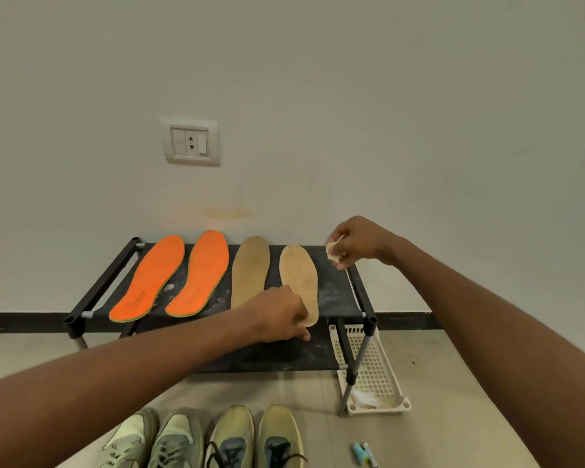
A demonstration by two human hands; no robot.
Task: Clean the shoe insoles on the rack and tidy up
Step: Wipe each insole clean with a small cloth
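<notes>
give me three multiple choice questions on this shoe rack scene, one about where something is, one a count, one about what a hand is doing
1. Where does the white perforated tray sit?
A. on the rack's top shelf
B. on the floor by the rack's right end
C. on the shoes

2. How many insoles lie on the rack?
A. two
B. three
C. four

3. What is the right hand doing?
A. pinching a small pale wad
B. lying flat and empty
C. gripping a shoe

Answers:
1 B, the tray lies on the floor under the right legs.
2 C, two orange insoles and two tan insoles lie side by side.
3 A, its fingers hold a pale wad above the rack's right end, while the left hand touches the rightmost tan insole's heel.
</notes>
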